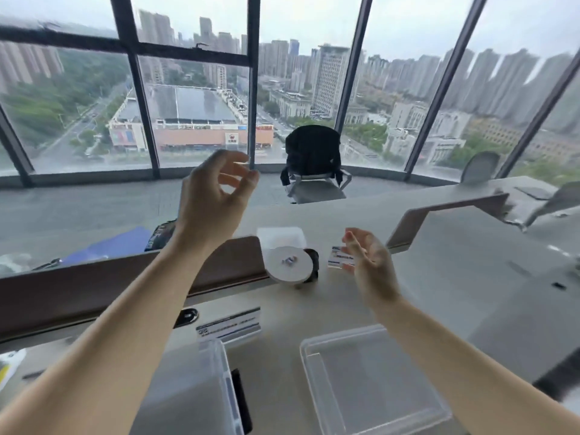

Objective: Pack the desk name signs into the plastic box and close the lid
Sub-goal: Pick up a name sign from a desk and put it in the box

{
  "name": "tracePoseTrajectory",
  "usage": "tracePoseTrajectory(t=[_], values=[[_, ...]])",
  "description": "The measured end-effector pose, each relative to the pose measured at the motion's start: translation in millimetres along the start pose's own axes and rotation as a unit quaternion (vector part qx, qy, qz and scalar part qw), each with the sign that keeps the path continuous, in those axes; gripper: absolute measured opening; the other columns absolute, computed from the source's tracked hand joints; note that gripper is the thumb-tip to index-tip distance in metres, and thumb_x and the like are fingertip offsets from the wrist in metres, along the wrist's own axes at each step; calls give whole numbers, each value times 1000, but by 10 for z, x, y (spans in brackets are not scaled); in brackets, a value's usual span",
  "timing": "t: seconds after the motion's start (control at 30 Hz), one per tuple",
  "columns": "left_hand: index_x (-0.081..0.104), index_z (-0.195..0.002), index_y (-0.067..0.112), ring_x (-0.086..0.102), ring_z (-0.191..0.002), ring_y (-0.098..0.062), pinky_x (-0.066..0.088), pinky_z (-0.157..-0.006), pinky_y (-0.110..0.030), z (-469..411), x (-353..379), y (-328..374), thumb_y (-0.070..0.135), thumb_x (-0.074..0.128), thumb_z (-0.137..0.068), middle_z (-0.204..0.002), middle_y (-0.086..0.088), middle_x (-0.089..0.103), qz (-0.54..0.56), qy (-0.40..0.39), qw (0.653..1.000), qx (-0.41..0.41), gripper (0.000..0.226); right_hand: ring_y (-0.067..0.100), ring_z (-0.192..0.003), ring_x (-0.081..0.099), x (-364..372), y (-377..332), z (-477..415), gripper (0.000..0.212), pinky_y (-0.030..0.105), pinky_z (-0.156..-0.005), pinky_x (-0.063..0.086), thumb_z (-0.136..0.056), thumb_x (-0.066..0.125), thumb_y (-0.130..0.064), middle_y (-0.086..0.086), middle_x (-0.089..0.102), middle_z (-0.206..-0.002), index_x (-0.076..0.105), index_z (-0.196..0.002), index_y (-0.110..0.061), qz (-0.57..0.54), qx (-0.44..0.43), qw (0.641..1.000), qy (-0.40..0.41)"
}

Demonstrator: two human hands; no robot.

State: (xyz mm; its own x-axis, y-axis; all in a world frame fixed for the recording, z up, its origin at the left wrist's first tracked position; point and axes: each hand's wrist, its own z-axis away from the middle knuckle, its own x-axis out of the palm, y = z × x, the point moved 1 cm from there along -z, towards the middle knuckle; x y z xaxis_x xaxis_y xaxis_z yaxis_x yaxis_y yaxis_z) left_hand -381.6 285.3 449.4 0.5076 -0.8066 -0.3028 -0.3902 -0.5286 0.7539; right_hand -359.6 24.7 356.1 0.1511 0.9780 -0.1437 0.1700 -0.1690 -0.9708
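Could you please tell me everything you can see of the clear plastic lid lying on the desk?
The clear plastic lid is a see-through rectangle with rounded corners and a raised rim around a recessed centre panel. It looks like thin, slightly glossy plastic. It lies flat on the grey desk, near its front edge, apart from the plastic box to its left, so the box is uncovered. Nothing rests on it. The right forearm passes above its right side; neither hand touches it.

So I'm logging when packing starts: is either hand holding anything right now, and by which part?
Nothing is held. The left hand is raised in the air, fingers loosely curled and empty. The right hand is open near the small name sign, not gripping it.
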Motion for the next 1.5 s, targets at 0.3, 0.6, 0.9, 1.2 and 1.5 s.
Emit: tracePoseTrajectory(t=[0.3,0.6,0.9,1.2,1.5], values=[[68,-114,28,69,-108,-10,58,-97,-41,-51,1631,2,31,68,-97,-111,10,72,137,-124,973,-141,18,19,-111,65,-1095,295,-825,31,29,-77,56,-99,56,-35,5,67,-117,60,-124,-17,-8,25,996,80],[65,-130,20,68,-109,-14,52,-98,-30,-236,3052,-718,33,66,-98,-116,9,70,159,-200,938,-234,35,8,-86,64,-1331,850,-1706,29,34,-79,55,-99,54,-39,-2,68,-109,61,-120,-21,14,55,987,149],[56,-138,12,62,-114,-12,50,-107,-41,-284,4164,-1761,27,66,-98,-132,-4,63,144,-237,908,-314,44,10,-111,61,-1201,2112,-2522,26,45,-107,48,-98,55,-38,-7,65,-115,60,-120,-24,31,150,978,145],[34,-157,15,41,-145,-18,32,-119,-37,-173,5308,-3006,30,61,-99,-159,0,42,4,-261,900,-350,65,11,-93,54,-1067,3832,-3331,11,36,-95,45,-102,48,-29,-9,60,-103,51,-112,-27,24,241,957,161],[20,-163,16,56,-96,-1,31,-89,-25,-67,6162,-3714,19,53,-103,-162,-1,34,22,-253,863,-437,69,17,-98,51,-971,4832,-3743,37,30,-88,36,-99,46,-17,-2,59,-118,47,-136,-17,48,292,938,180]])
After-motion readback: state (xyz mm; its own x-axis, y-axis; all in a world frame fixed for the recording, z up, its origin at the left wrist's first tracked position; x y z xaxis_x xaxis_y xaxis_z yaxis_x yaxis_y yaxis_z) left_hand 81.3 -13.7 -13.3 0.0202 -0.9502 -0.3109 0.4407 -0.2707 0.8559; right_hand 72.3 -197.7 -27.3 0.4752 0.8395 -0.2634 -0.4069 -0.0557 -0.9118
